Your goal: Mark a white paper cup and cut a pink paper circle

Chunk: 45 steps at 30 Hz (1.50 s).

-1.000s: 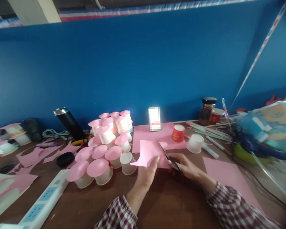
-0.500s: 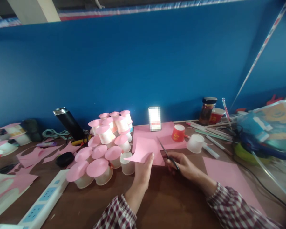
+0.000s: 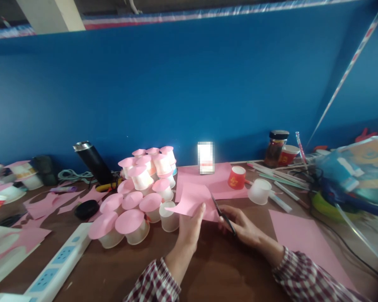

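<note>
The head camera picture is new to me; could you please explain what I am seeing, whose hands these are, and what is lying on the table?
The camera sits on a person's head and looks forward and down, so both hands belong to that person. The left hand holds a pink paper piece. The right hand holds scissors, whose blades meet the paper's edge. On the brown table lie a pile of white cups with pink paper lids, a red cup, a black flask, a white power strip and more pink sheets.
</note>
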Motion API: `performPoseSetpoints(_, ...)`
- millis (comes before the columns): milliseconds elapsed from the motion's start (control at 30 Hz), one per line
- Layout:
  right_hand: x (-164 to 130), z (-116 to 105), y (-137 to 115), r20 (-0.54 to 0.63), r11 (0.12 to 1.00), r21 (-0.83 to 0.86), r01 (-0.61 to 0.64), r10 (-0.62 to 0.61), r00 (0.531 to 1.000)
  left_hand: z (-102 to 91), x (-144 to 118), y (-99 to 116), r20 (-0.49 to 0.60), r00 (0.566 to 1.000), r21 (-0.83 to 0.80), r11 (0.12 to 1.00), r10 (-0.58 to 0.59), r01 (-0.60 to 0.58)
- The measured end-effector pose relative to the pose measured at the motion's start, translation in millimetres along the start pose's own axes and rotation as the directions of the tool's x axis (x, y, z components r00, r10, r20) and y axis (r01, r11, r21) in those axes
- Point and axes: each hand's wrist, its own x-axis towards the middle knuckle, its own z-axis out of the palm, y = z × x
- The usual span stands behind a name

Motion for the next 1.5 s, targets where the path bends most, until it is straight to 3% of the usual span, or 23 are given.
performPoseSetpoints(633, 0, -1, -1, 0.009, 1.000, 0.001, -0.013, 0.013, 1.000, 2.1, -2, 1, 0.007, 0.999, -0.039, 0.998, -0.045, 0.045)
performPoseSetpoints(967, 0, -2, 1, -0.003, 1.000, 0.005, -0.020, 0.020, 1.000, 1.7, -5, 17, 0.022, 0.995, -0.044, 0.994, -0.098, 0.099)
performPoseSetpoints(1500, 0, -2, -1, -0.013, 0.999, -0.004, -0.037, 0.037, 0.999, 1.4, -3, 13, -0.004, 0.996, -0.035, 0.995, -0.092, 0.092)
